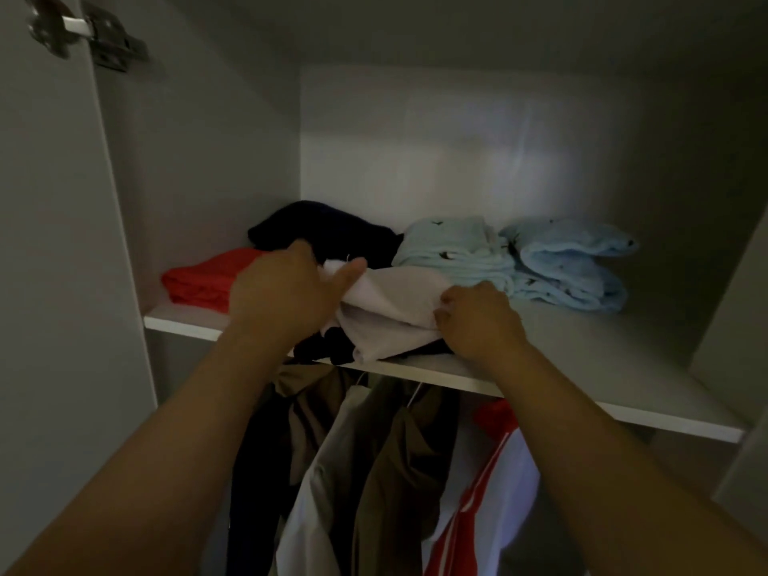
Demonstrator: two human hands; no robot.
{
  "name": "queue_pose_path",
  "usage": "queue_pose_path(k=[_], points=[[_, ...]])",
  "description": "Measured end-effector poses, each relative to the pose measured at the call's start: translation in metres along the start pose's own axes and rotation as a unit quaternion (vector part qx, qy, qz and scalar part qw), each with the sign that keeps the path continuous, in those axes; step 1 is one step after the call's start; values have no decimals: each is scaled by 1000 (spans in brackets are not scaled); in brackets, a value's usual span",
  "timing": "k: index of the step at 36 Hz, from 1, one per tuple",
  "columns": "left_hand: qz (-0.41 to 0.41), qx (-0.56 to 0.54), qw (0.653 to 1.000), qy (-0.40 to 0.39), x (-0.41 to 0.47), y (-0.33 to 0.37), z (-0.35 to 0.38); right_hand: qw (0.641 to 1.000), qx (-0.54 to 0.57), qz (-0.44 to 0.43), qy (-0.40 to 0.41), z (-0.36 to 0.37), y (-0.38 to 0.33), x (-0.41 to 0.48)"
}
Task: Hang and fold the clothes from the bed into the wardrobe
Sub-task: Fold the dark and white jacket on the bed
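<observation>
I'm at a home wardrobe [415, 130]: pale grey cabinet walls, a white laminate shelf [623, 411] holding a folded red garment [199, 280] and fluffy light blue garments [561, 268], brown and white clothes on hangers [395, 471] underneath, a metal door hinge [83, 31] above left.

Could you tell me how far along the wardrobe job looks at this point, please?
Done: a red garment, a dark garment and two light blue pieces lie folded on the shelf, and hanging clothes show below. In hand: the left hand and right hand hold a white garment at the shelf's front edge. Left: the bed is out of view, so I cannot tell.
</observation>
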State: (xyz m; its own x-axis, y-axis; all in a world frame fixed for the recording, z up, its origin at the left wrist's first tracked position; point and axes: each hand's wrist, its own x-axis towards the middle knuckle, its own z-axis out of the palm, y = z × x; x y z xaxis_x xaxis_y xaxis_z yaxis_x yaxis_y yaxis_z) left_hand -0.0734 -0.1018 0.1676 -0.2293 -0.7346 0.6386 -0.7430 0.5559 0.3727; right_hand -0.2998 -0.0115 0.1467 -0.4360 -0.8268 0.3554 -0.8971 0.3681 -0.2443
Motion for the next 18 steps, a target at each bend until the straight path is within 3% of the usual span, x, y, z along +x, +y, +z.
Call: queue_pose_path(k=[3, 6, 9, 11, 12, 14, 16, 18], points=[[65, -92, 993, 38, 19, 9, 12, 992, -48, -63, 96, -2, -7, -7], [67, -219, 972, -54, 33, 4, 24, 995, -4, -95, 9, 4, -12, -4], [1, -396, 901, -174, 41, -7, 22, 994, 82, -67, -12, 7, -11, 4], [-40, -456, 864, -210, 45, -14, 17, 992, 113, -46, -16, 5, -11, 12], [-52, -460, 859, -220, 46, -17, 16, 993, 109, -41, -25, 4, -13, 16], [-25, -410, 889, -201, 48, -22, 22, 995, 84, -30, -34, 3, -16, 24], [81, -274, 940, -184, 49, -28, 29, 997, 55, -18, -49, 4, -21, 27], [161, -153, 940, -260, 48, -28, 32, 998, 4, -20, -60, 6, -26, 28]])
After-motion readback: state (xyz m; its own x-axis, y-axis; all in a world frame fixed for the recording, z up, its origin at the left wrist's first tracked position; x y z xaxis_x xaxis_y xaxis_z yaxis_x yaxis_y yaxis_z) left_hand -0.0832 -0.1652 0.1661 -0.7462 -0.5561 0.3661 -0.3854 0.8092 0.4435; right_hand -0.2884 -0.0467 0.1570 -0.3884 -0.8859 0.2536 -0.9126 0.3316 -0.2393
